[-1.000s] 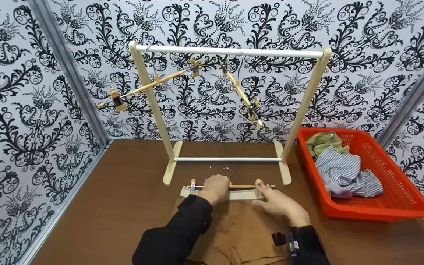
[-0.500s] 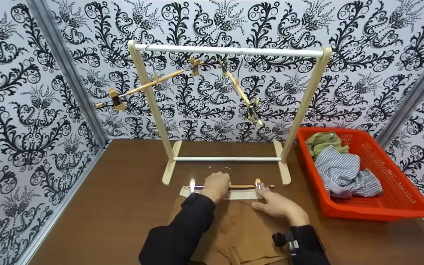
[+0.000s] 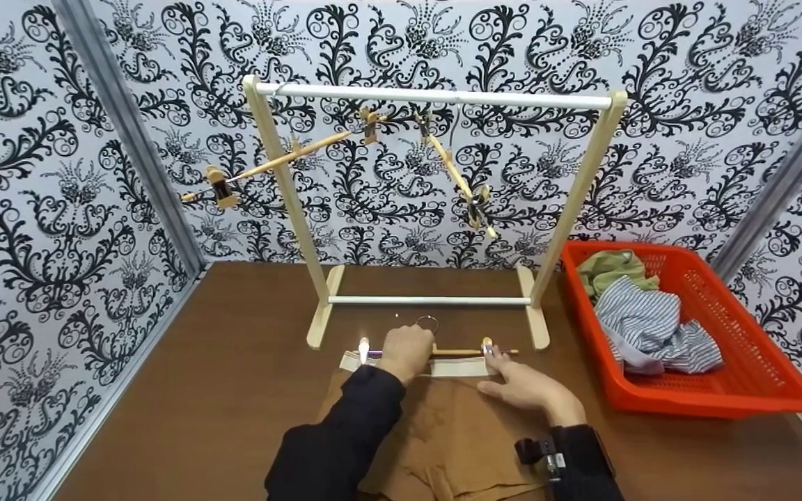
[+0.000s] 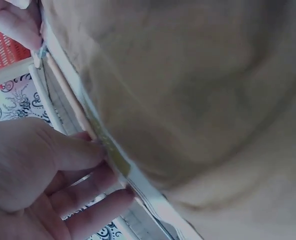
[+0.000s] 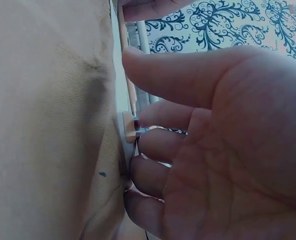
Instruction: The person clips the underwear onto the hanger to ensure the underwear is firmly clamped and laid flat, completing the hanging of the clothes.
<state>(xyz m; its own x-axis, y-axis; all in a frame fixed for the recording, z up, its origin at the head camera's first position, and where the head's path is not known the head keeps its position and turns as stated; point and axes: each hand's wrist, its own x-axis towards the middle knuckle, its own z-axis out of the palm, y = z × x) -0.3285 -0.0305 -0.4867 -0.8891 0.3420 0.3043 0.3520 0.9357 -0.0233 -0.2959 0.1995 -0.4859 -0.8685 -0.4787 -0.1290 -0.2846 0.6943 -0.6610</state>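
A brown garment (image 3: pixel 457 424) with a pale inner waistband (image 3: pixel 460 367) lies spread on the table toward the person. Along that waistband runs a wooden clip hanger (image 3: pixel 453 352), its metal hook pointing away. My left hand (image 3: pixel 406 351) grips the middle of the hanger; the left wrist view shows thumb and fingers (image 4: pixel 78 152) meeting at the bar and waistband edge. At the right end, my right hand (image 3: pixel 530 386) touches the right clip (image 3: pixel 488 346) with its fingertips, the thumb held apart. The left clip (image 3: pixel 364 350) sits on the waistband's other end, with no hand on it.
Behind stands a wooden rack (image 3: pixel 589 167) with a white top rail (image 3: pixel 436 96). Two bare clip hangers hang there, one left (image 3: pixel 317 145) and one right (image 3: pixel 451 163). A red basket (image 3: pixel 756 334) on the right holds striped cloth (image 3: pixel 641 313) and green cloth (image 3: pixel 613 271).
My right fingertips have slid slightly down off the top of the right clip, leaving more of it visible. The left hand still grips the hanger's middle, and the garment lies almost unchanged.
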